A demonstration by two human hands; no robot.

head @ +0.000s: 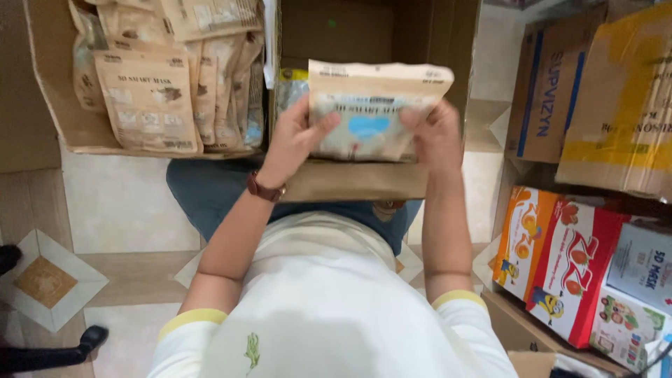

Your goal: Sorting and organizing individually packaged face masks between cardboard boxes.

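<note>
Nearest the camera is the person's white shirt with yellow sleeve cuffs, and below it blue jeans over a tiled floor [119, 203]. Both forearms reach forward and up from there. The left hand [297, 140], with a brown watch [264, 187] at its wrist, is clamped on the left edge of a flat kraft-paper pouch [374, 105] with a pale printed front and a blue patch; the thumb lies across the face. The right hand [435, 136] grips the right edge in the same way, fingers closed around it. The pouch is held level between the two hands, its long axis running left to right, each hand equally near its own end. It hangs just above the near wall of an open cardboard box [364, 180], whose hollow lies straight beyond the hands. Farther left, a second open carton [49, 77] holds a heap of similar brown pouches [150, 98]. To the right stand stacked cartons [616, 105] and colourful printed boxes [567, 266].
</note>
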